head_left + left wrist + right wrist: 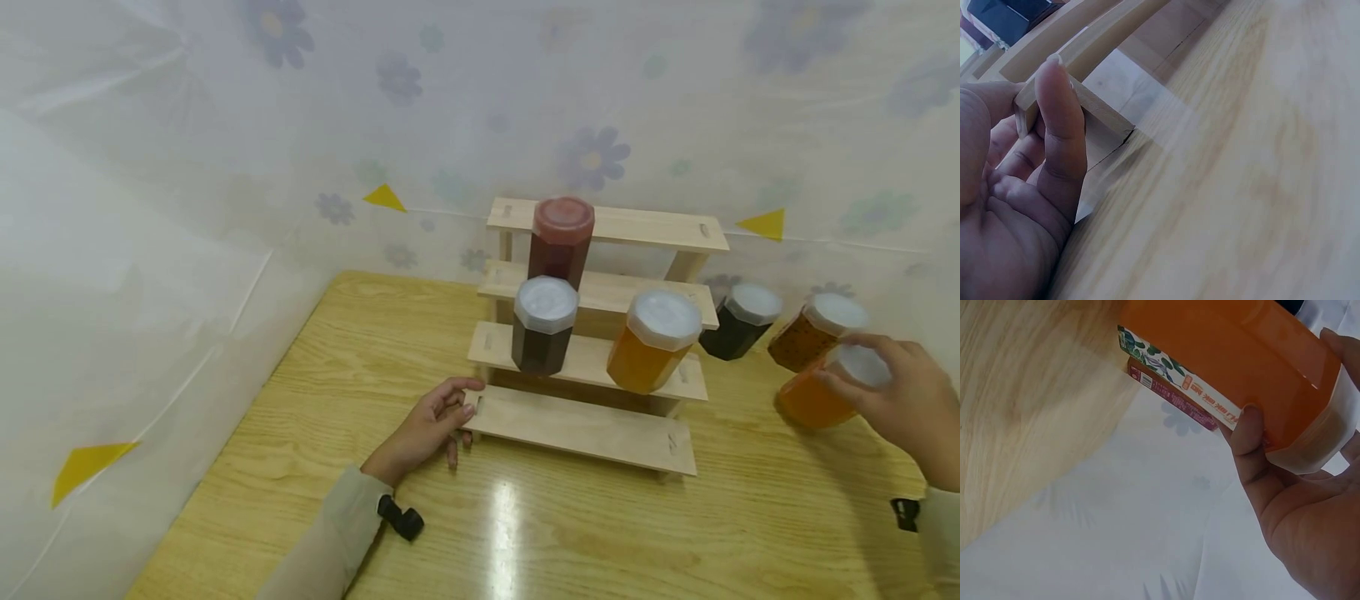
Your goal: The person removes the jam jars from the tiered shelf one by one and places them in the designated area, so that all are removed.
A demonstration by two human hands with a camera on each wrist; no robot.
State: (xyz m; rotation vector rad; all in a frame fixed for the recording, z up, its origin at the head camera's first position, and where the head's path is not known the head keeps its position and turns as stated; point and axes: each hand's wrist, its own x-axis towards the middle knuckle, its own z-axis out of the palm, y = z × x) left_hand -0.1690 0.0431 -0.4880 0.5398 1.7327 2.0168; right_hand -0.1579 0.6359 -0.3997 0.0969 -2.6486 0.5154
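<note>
My left hand (429, 423) pinches the left end of the lowest board of a stepped wooden rack (581, 425), its thumb and fingers at the board's edge in the left wrist view. Over at the right, my right hand (911, 400) grips a jar of orange contents (813, 398) around its white lid. The right wrist view shows a patterned label (1175, 372) along that jar's side. On the rack's second board up stand a dark jar (542, 346) and an amber jar (645, 360). Behind the dark one is a dark red jar (561, 250), its base hidden.
Right of the rack stand a black jar (735, 329) and a speckled amber-brown jar (806, 337), both white-lidded. The wood-grain table (315, 492) is bordered by a flower-print sheet (480, 100) at the back and a pale sheet (90, 275) at the left.
</note>
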